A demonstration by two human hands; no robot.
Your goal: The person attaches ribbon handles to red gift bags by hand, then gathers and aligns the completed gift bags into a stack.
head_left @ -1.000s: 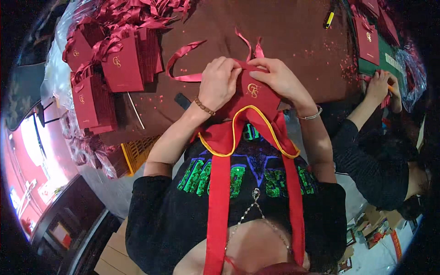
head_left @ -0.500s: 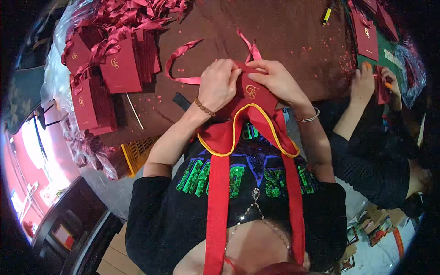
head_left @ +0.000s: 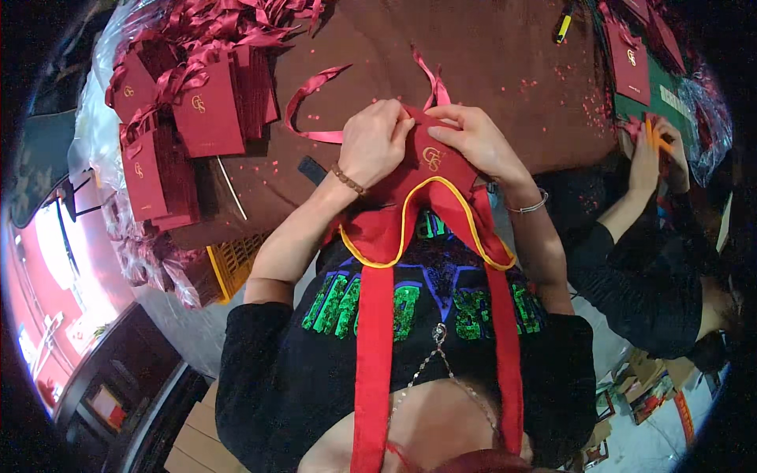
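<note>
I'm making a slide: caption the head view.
Left hand and right hand hold a burgundy gift bag at a brown tabletop.

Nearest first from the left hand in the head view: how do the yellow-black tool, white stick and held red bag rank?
1. Red bag, in the left hand.
2. White stick, to the left.
3. Yellow-black tool, upper right.

Left hand (head_left: 372, 142) and right hand (head_left: 479, 143) both had fingers on the top part of 1 dark red bag (head_left: 430, 169), with pink ribbon (head_left: 323, 137) loose on the brown table (head_left: 489, 55). Stacked red bags (head_left: 209, 114) sat off to the left, 1 thin white stick (head_left: 231, 189) lay just below them, and 1 co-worker (head_left: 646, 307) was over on the right.
</note>
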